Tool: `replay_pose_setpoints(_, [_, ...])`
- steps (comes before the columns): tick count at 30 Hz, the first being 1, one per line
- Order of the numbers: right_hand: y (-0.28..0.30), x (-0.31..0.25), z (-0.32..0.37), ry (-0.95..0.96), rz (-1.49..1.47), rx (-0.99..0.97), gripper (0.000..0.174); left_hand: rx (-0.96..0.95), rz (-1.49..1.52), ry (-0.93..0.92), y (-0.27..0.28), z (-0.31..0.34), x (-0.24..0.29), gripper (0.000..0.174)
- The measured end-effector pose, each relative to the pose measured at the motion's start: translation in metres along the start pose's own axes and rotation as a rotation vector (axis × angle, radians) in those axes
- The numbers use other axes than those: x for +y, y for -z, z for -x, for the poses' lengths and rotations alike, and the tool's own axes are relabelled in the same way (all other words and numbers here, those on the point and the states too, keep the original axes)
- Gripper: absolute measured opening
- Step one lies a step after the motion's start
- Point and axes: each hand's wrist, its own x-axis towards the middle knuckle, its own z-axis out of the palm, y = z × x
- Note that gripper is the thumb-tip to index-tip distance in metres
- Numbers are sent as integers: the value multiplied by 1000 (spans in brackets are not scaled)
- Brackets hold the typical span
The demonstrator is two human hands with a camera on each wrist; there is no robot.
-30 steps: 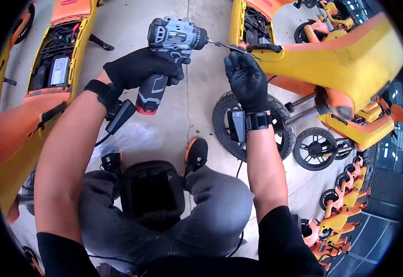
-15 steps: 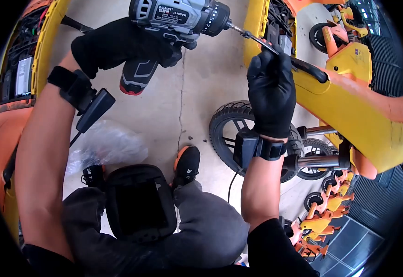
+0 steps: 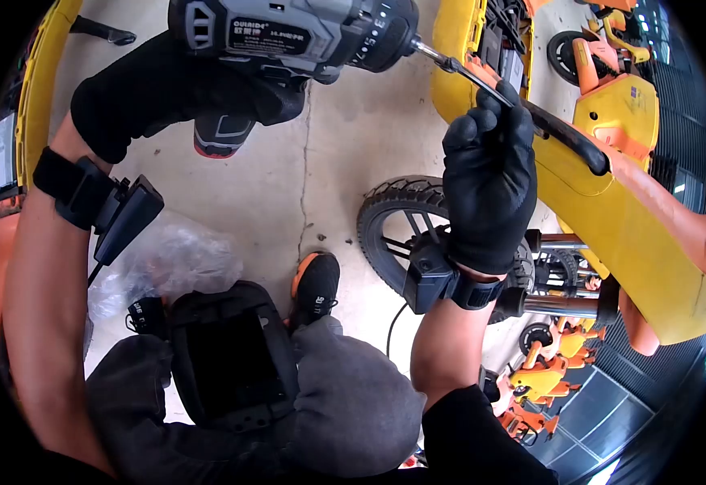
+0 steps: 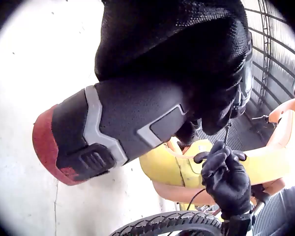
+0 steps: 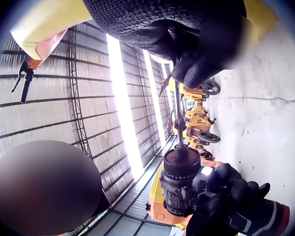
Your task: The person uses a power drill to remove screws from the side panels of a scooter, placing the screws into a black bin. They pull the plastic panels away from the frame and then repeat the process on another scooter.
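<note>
My gloved left hand (image 3: 183, 97) grips the handle of a grey and black cordless drill (image 3: 272, 36), its chuck pointing right. In the left wrist view, the drill's red-ended battery base (image 4: 88, 137) sticks out below the glove. A thin metal bit (image 3: 479, 83) extends from the chuck. My gloved right hand (image 3: 494, 178) pinches the far end of that bit between thumb and fingertips. In the right wrist view, the bit (image 5: 178, 108) runs straight from the chuck to the right hand's fingers, which partly cover its tip.
Right beside the right hand stands a yellow and orange scooter (image 3: 636, 250) with a black front wheel (image 3: 393, 226). Another scooter with an exposed compartment (image 3: 502, 40) is behind. A black case (image 3: 232, 356) sits between my legs, near clear plastic wrap (image 3: 183, 255) on the floor.
The drill looks larger and has shifted up and left in the head view. The right hand has shifted right, its fingers more curled at the bit. The head view has also shifted.
</note>
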Motion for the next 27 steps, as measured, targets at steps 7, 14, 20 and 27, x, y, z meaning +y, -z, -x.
replay_pose_setpoints(7, [2, -6, 1, -57, -92, 8, 29, 165, -129, -192, 4, 0, -29, 42])
replay_pose_setpoints(14, [2, -8, 0, -68, -103, -15, 28, 34, 134, -112, -7, 2, 1, 41])
replay_pose_setpoints(20, [4, -8, 1, -62, -59, 43, 31, -28, 204, -137, -28, 2, -12, 36])
replay_pose_setpoints(27, [6, -8, 1, -71, 47, -1, 33, -145, 440, -66, -46, 8, -16, 31])
